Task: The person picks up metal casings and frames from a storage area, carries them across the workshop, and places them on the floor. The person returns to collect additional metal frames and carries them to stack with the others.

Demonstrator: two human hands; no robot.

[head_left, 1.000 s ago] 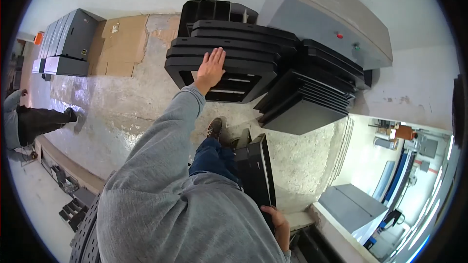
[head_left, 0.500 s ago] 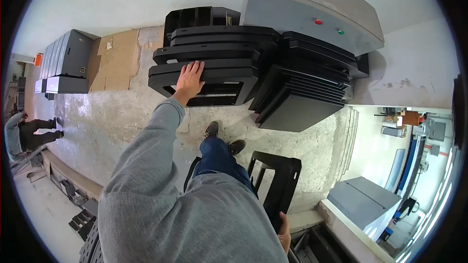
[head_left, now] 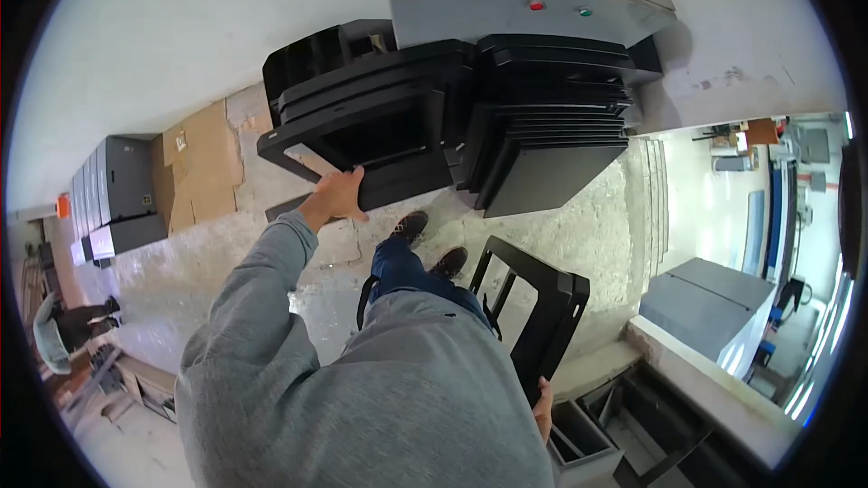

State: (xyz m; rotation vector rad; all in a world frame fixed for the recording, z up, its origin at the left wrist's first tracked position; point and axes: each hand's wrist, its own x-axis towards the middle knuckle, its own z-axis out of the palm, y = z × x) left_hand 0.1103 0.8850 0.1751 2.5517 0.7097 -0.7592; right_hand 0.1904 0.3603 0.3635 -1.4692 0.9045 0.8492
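My left hand (head_left: 336,197) is at the near lower bar of a black frame panel (head_left: 411,188), with thumb and fingers spanning the bar. That panel stands at the front of several similar black panels (head_left: 362,81) leaning in a row. Part of the grip is hidden by the back of the hand. At my right side, my right hand (head_left: 543,411) grips the edge of another black frame (head_left: 562,307) with rectangular openings. This frame is held tilted beside my leg.
Flat black panels (head_left: 551,181) lean together to the right, below a grey cabinet (head_left: 524,9) with red and green buttons. Cardboard (head_left: 203,163) and grey boxes (head_left: 127,181) are left. A person (head_left: 68,330) stands far left. Near right are a grey cabinet (head_left: 710,307) and dark bins (head_left: 579,438).
My left hand has moved from the top edge of the front panel down to a lower bar. The right hand still holds its frame. My view has turned.
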